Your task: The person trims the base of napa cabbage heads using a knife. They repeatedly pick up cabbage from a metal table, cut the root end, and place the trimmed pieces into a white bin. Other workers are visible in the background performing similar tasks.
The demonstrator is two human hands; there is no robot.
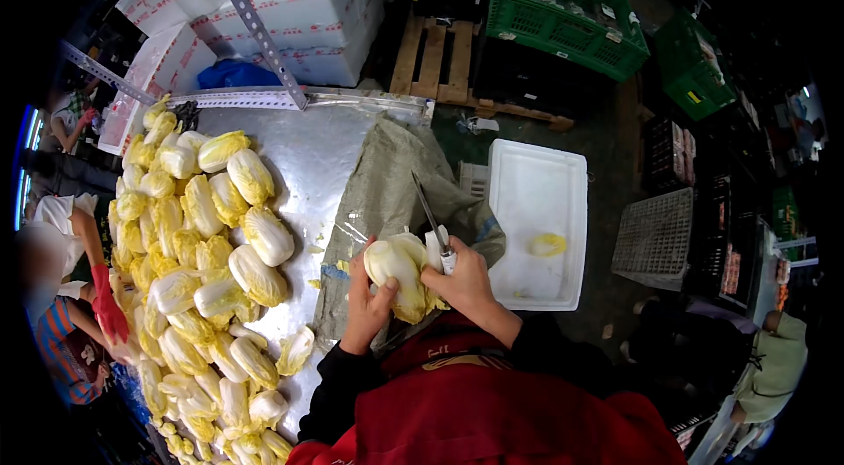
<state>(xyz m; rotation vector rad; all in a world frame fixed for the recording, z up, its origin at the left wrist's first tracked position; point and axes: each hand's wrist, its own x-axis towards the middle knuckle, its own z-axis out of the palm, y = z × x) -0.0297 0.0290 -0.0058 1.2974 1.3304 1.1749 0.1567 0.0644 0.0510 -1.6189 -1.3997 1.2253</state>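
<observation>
My left hand [370,302] grips a napa cabbage [400,270] from its left side, thumb over the front. My right hand [465,277] holds a knife [429,209] by its pale handle, the blade pointing up and away to the left. A loose white cabbage leaf [434,247] stands between that hand and the cabbage. Both hands are close to my body, over the edge of a grey-green woven sheet [382,168]. To the left, a large heap of napa cabbages [198,267] covers much of the metal table [323,135].
Right of the sheet sits a white foam box [537,195] with a yellow leaf [547,244] inside. A perforated metal post [254,17] rises at the table's far edge. People [86,307] stand across the heap, one wearing red gloves. Green crates [567,23] stand beyond.
</observation>
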